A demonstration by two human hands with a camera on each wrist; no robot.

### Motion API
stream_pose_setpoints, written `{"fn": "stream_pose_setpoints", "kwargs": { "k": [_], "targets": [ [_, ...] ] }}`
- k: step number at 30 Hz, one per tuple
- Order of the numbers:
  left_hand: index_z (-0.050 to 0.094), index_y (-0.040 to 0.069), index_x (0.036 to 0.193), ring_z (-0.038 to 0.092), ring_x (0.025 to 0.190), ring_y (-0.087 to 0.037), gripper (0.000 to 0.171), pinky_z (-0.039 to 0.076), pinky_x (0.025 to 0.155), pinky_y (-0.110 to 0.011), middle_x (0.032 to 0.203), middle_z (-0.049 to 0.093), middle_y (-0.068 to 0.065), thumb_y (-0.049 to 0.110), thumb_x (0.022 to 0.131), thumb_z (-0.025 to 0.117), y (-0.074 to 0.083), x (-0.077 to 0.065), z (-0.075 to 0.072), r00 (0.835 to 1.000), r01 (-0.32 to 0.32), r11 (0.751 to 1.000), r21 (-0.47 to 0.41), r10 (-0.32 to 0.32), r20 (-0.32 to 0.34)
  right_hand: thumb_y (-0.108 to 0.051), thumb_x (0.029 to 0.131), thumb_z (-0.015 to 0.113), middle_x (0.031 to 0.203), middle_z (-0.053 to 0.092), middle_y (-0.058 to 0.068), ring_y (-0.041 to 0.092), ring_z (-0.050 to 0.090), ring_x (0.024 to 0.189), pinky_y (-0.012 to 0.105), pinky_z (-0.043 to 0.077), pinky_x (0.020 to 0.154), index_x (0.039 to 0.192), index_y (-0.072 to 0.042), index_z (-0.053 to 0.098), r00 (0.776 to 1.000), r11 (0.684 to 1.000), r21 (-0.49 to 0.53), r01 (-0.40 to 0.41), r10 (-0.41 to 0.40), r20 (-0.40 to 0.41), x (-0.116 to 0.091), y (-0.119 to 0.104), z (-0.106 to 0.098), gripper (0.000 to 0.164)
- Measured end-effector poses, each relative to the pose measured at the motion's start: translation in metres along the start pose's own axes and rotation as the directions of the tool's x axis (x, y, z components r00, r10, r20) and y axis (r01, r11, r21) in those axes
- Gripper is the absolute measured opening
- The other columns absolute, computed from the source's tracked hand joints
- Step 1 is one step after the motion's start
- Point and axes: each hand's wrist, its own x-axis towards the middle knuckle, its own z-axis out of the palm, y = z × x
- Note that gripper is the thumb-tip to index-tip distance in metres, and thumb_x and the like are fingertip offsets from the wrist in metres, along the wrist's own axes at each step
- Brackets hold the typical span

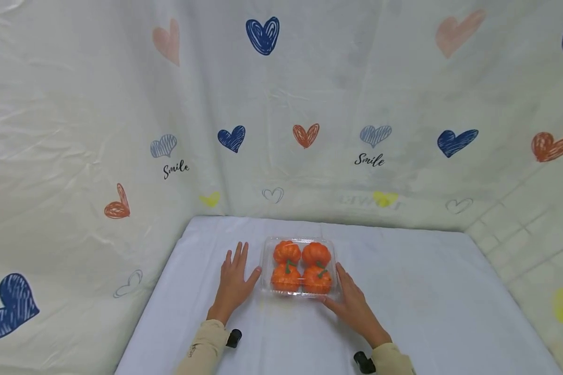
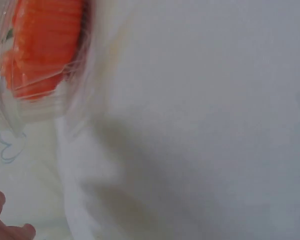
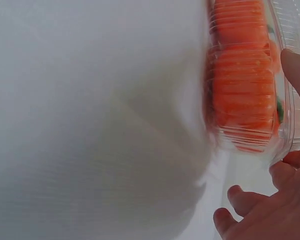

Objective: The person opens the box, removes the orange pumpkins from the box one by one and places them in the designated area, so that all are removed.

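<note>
A clear plastic clamshell box with its lid down stands on the white-covered table, holding several small orange pumpkins with green stems. At its near right corner my right hand holds the box, thumb on the front edge and index finger along the right side. The right wrist view shows the thumb against the rim, while the other fingers stick out past the corner. To the left, my left hand is spread with nothing in it, its thumb tip close beside the box. Only its fingertips appear in the left wrist view.
White cloth covers the table, whose back edge lies just behind the box. A pale curtain printed with hearts and "Smile" hangs behind and along both sides. Black wrist cameras sit at both sleeves.
</note>
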Motion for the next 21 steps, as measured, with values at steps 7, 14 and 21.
{"fn": "stream_pose_setpoints", "kwargs": {
  "k": [7,14,21],
  "targets": [
    [0.032,0.016,0.171,0.013,0.16,-0.049,0.076,0.016,0.122,-0.075,0.177,0.024,-0.006,0.047,0.107,0.06,0.006,-0.021,0.016,0.996,-0.026,0.99,-0.138,0.037,0.076,-0.039,0.096,0.083,0.173,0.024,0.025,0.047,0.03,0.155,0.064,0.03,0.121,0.171,-0.004,0.014,0.999,0.999,0.035,0.036,-0.036,-0.021,-0.001,0.005,0.004,0.108],
    [0.02,0.024,0.174,0.025,0.159,-0.041,0.102,0.028,0.121,-0.071,0.175,0.029,-0.006,0.061,0.094,0.073,0.011,-0.037,0.031,0.987,0.042,0.961,-0.273,0.002,0.158,-0.04,0.096,0.082,0.175,0.021,0.023,0.046,0.027,0.157,0.063,0.028,0.122,0.172,-0.007,0.013,1.0,0.998,0.068,0.013,-0.012,-0.015,-0.003,0.009,0.008,0.108],
    [0.011,0.027,0.174,0.023,0.161,-0.034,0.112,0.027,0.123,-0.065,0.179,0.017,-0.002,0.055,0.091,0.08,0.015,-0.042,0.042,0.988,0.094,0.914,-0.395,-0.036,0.152,-0.034,0.096,0.083,0.173,0.023,0.027,0.049,0.029,0.155,0.067,0.029,0.12,0.171,-0.005,0.015,0.996,0.993,0.102,0.061,-0.055,-0.067,-0.004,0.012,0.014,0.106]
  ]
}}
